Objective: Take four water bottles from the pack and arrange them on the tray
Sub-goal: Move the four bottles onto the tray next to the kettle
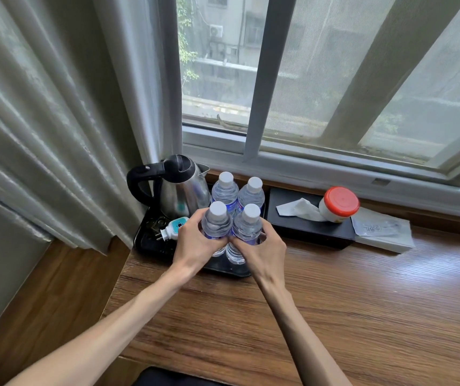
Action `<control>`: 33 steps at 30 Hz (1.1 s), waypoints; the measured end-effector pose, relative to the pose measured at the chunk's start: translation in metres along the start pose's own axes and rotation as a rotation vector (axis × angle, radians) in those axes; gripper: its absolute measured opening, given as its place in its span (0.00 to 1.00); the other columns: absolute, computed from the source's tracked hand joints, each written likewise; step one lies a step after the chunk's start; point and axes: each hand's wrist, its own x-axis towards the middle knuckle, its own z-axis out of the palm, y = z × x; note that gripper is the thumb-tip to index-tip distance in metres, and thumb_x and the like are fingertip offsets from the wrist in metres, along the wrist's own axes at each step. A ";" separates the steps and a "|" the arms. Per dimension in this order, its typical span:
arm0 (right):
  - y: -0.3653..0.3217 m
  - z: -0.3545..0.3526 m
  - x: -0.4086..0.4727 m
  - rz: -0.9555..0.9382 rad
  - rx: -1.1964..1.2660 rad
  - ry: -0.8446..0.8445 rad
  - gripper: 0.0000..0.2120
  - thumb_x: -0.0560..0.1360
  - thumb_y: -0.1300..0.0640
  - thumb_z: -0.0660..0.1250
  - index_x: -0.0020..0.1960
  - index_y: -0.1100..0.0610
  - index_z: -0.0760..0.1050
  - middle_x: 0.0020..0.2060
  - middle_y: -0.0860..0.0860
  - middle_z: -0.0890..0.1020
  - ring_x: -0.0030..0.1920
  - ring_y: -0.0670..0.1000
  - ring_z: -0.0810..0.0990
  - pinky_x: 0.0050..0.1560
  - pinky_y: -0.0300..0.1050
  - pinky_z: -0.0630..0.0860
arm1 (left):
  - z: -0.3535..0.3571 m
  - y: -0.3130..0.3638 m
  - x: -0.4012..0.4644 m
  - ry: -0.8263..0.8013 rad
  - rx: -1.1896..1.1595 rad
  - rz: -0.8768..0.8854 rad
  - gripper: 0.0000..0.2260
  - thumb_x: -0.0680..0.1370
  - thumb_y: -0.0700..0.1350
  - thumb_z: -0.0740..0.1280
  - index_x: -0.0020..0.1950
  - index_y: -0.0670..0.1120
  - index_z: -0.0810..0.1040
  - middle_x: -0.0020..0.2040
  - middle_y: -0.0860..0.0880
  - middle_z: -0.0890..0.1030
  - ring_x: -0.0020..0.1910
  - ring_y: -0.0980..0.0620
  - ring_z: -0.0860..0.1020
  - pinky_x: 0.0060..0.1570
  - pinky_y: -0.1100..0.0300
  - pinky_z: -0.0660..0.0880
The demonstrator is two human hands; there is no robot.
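Four water bottles stand upright in a tight two-by-two cluster on the black tray (150, 243), at the far edge of the wooden counter (334, 302) under the window. Left of the hands, a steel electric kettle (180, 190) sits on the same tray, with a teal-and-white plug (174, 227) lying just beside the left hand (192, 246). That hand wraps around the near-left bottle (216, 221); the right hand (259, 249) wraps around the near-right bottle (246, 224), thumbs nearly touching between them. Just beyond stand the far-left bottle (225, 190) and far-right bottle (251, 193). Right of the hands lies a black tissue box (306, 228) with a red-lidded jar (338, 204) on it.
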 end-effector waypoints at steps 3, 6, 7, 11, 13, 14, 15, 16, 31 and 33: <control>0.007 0.008 0.007 -0.014 -0.039 0.038 0.27 0.61 0.48 0.81 0.58 0.46 0.78 0.50 0.40 0.80 0.54 0.41 0.80 0.57 0.43 0.78 | 0.003 -0.003 0.007 0.013 0.006 -0.026 0.26 0.62 0.40 0.82 0.58 0.46 0.79 0.48 0.54 0.85 0.43 0.70 0.80 0.44 0.77 0.72; 0.014 0.015 0.013 -0.042 -0.064 0.068 0.29 0.60 0.47 0.80 0.60 0.49 0.78 0.49 0.36 0.74 0.57 0.47 0.77 0.59 0.51 0.78 | 0.006 -0.007 0.013 0.017 0.018 -0.044 0.27 0.61 0.41 0.82 0.58 0.46 0.79 0.48 0.53 0.85 0.43 0.71 0.79 0.43 0.77 0.72; 0.015 0.017 0.014 -0.046 -0.067 0.073 0.30 0.60 0.48 0.80 0.60 0.49 0.78 0.49 0.36 0.73 0.57 0.47 0.76 0.59 0.51 0.77 | 0.006 -0.008 0.014 0.020 0.021 -0.048 0.27 0.61 0.42 0.81 0.58 0.46 0.79 0.48 0.53 0.85 0.44 0.70 0.79 0.43 0.77 0.72; 0.018 0.021 0.016 -0.050 -0.072 0.098 0.30 0.61 0.50 0.81 0.61 0.51 0.78 0.49 0.35 0.73 0.58 0.47 0.76 0.60 0.51 0.77 | 0.010 -0.014 0.016 0.035 0.013 -0.047 0.27 0.61 0.40 0.82 0.59 0.46 0.79 0.50 0.52 0.85 0.45 0.67 0.80 0.45 0.76 0.73; 0.019 0.022 0.015 -0.046 -0.077 0.102 0.31 0.61 0.50 0.81 0.62 0.51 0.77 0.50 0.36 0.73 0.58 0.46 0.75 0.60 0.50 0.76 | 0.012 -0.016 0.016 0.029 0.010 -0.044 0.28 0.62 0.41 0.82 0.59 0.46 0.78 0.51 0.52 0.85 0.47 0.66 0.80 0.46 0.76 0.73; 0.019 0.022 0.013 -0.041 -0.077 0.102 0.32 0.62 0.51 0.81 0.63 0.52 0.76 0.50 0.38 0.74 0.58 0.46 0.75 0.61 0.50 0.76 | 0.012 -0.016 0.016 0.024 0.010 -0.039 0.28 0.62 0.41 0.82 0.60 0.46 0.78 0.51 0.52 0.85 0.48 0.66 0.80 0.46 0.77 0.72; 0.019 0.022 0.012 -0.041 -0.078 0.101 0.32 0.62 0.51 0.81 0.64 0.52 0.75 0.51 0.40 0.74 0.58 0.45 0.75 0.61 0.49 0.76 | 0.011 -0.017 0.016 0.017 0.012 -0.033 0.29 0.62 0.41 0.82 0.61 0.46 0.77 0.52 0.53 0.84 0.48 0.66 0.80 0.46 0.76 0.72; 0.020 0.022 0.010 -0.044 -0.078 0.101 0.33 0.63 0.52 0.81 0.65 0.51 0.74 0.52 0.40 0.74 0.59 0.46 0.75 0.62 0.49 0.76 | 0.011 -0.018 0.016 0.010 0.018 -0.027 0.30 0.62 0.42 0.82 0.62 0.47 0.77 0.53 0.53 0.84 0.49 0.64 0.80 0.48 0.75 0.73; 0.022 0.029 0.010 -0.047 -0.054 0.169 0.30 0.65 0.55 0.80 0.64 0.54 0.75 0.56 0.50 0.75 0.56 0.29 0.70 0.58 0.23 0.67 | 0.012 -0.021 0.025 0.017 0.006 0.011 0.29 0.62 0.49 0.82 0.58 0.50 0.73 0.53 0.52 0.82 0.52 0.54 0.81 0.52 0.56 0.79; 0.021 0.029 0.012 -0.051 -0.055 0.161 0.30 0.65 0.55 0.80 0.64 0.54 0.74 0.55 0.48 0.75 0.56 0.32 0.71 0.59 0.26 0.67 | 0.013 -0.021 0.025 0.022 0.016 0.024 0.30 0.62 0.49 0.82 0.58 0.50 0.73 0.53 0.51 0.81 0.53 0.53 0.80 0.53 0.57 0.77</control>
